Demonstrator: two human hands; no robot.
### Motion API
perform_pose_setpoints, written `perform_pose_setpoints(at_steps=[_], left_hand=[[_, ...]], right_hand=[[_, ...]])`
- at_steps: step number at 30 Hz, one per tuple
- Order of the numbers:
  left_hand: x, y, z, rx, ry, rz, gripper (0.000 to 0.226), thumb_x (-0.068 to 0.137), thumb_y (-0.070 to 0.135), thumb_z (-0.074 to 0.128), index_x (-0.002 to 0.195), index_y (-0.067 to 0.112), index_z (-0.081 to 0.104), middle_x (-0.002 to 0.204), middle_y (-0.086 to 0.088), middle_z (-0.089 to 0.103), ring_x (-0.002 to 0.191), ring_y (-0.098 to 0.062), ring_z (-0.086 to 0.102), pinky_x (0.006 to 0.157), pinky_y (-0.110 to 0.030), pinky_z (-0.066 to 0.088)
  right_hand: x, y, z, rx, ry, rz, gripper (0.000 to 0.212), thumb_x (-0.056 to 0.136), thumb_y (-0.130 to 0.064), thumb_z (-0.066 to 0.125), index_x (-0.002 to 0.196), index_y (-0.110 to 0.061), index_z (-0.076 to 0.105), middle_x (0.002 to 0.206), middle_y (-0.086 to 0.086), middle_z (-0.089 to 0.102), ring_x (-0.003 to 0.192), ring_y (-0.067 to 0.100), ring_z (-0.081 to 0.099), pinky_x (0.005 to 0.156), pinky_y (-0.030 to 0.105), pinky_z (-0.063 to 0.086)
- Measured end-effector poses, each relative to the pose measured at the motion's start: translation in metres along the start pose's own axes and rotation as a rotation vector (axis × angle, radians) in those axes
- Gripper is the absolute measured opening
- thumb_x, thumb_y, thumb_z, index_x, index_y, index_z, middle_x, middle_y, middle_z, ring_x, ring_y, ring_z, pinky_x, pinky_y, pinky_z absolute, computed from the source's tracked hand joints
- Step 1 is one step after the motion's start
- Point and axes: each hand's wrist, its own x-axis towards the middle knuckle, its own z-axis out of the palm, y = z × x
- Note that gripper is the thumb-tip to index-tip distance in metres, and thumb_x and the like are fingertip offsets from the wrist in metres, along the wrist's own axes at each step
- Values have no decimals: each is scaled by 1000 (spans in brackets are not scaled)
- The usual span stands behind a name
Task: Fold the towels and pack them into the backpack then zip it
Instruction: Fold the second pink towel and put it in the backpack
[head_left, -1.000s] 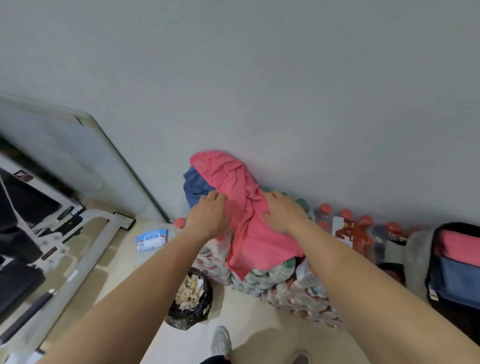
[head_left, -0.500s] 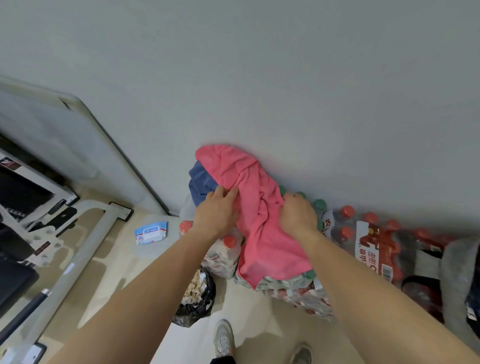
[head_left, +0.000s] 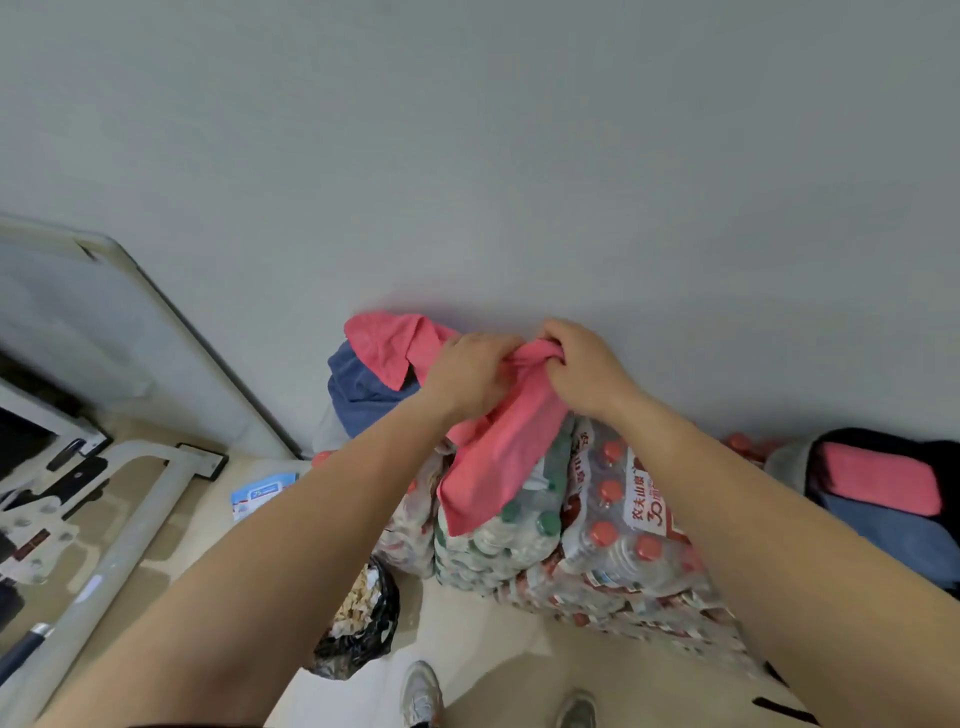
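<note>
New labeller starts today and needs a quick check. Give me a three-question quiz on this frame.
1. True or false: the black fabric backpack is zipped shut.
2. How many hands grip the crumpled pink cloth towel? A none, B one, C two.
3. Fill in: the pink towel drapes over shrink-wrapped packs of ___.

Key
1. False: it gapes open, and a folded pink towel shows inside.
2. C: the left hand and the right hand both clutch it.
3. Bottles: the plastic bottle packs.
</note>
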Motion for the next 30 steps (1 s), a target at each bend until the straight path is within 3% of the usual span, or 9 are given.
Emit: perform_pose_setpoints(at_steps=[2, 5, 10, 14, 17, 21, 25, 27, 30], left_hand=[[4, 13, -5, 49, 36, -37, 22, 75, 35, 54, 89, 21, 64, 86, -4, 70, 85, -35, 63, 67, -37, 41], [7, 25, -11, 107, 20, -117, 20, 74, 37, 64, 85, 21, 59, 84, -6, 69, 82, -34, 63, 61, -35, 40], [8, 31, -17, 158, -47, -135, 25, 79, 26, 60, 103, 20, 58, 97, -6, 68, 90, -33, 63, 63, -36, 41], [6, 31, -19, 117, -55, -147, 34, 77, 19, 59, 111, 20, 56, 104, -2, 66, 93, -28, 62, 71, -39, 50], [6, 37, -19, 62, -113, -183, 29, 77, 25, 63, 105, 21, 58, 98, -3, 69, 89, -28, 63, 71, -39, 51], [1, 51, -11, -28, -264, -196, 41, 75, 48, 70, 106, 26, 57, 94, 3, 66, 85, -22, 63, 77, -38, 53], [-6, 60, 10, -14, -362, -171, 31, 87, 63, 55, 90, 33, 64, 87, 10, 64, 84, -16, 62, 82, -35, 50], [-9, 64, 19, -39, -385, -168, 42, 99, 52, 39, 82, 23, 65, 87, -1, 69, 83, -25, 63, 80, -39, 50], [-9, 72, 30, -23, -383, -150, 35, 94, 41, 39, 94, 24, 69, 98, -2, 73, 89, -27, 64, 80, -38, 51]], right_hand=[[-4, 9, -20, -94, -6, 30, 21, 79, 3, 47, 84, -18, 47, 89, 3, 51, 82, 24, 48, 69, 34, 35], [-13, 26, -46, -170, 32, 90, 18, 82, -1, 45, 87, -18, 45, 93, 3, 50, 84, 26, 49, 69, 35, 35], [-26, 46, -74, -253, 116, 186, 18, 85, -4, 43, 91, -21, 44, 106, 8, 53, 93, 30, 53, 72, 36, 38], [-34, 61, -82, -344, 105, 312, 23, 87, -8, 44, 108, -15, 50, 118, 11, 52, 103, 34, 55, 80, 39, 42], [-40, 67, -86, -300, 34, 296, 9, 85, -14, 51, 93, -17, 47, 108, 10, 52, 93, 31, 54, 72, 36, 40], [-49, 66, -88, -175, -168, 270, 17, 82, -26, 60, 71, -17, 49, 75, 0, 54, 70, 22, 50, 57, 32, 34], [-57, 72, -86, -22, -252, 288, 24, 88, -35, 59, 68, -22, 65, 71, -6, 65, 69, 14, 59, 64, 31, 45], [-60, 77, -85, -14, -262, 267, 22, 89, -34, 60, 76, -22, 71, 80, -4, 70, 79, 15, 64, 74, 35, 51], [-63, 81, -85, 12, -293, 196, 11, 89, -28, 65, 84, -25, 74, 89, -9, 72, 88, 11, 65, 82, 32, 51]])
